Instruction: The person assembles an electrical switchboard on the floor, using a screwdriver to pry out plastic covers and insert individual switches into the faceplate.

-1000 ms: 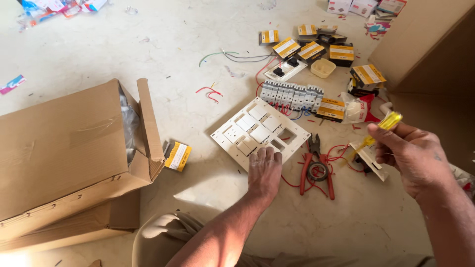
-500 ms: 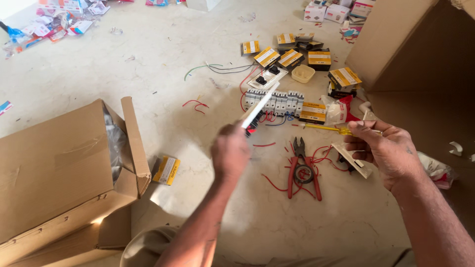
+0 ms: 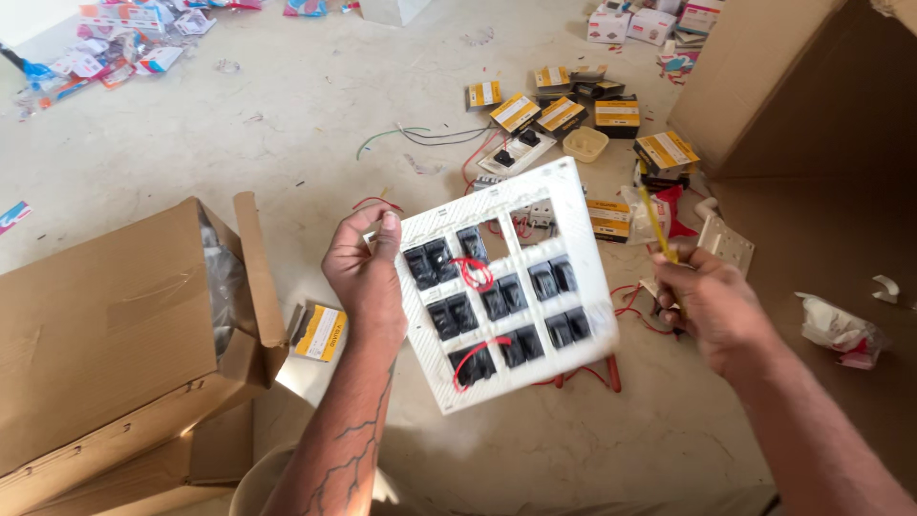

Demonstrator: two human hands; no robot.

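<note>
Left hand (image 3: 368, 277) clamped on left edge of white switch plate (image 3: 506, 287), held tilted above floor (image 3: 287, 115), black backs and red wires showing. Right hand (image 3: 712, 306) closed around yellow screwdriver (image 3: 657, 225). Yellow-labelled black boxes (image 3: 564, 113) scattered beyond; brown carton (image 3: 115, 325) left.

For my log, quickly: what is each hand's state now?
Left hand: closed on the white switch plate.
Right hand: closed on a yellow-handled screwdriver.
</note>
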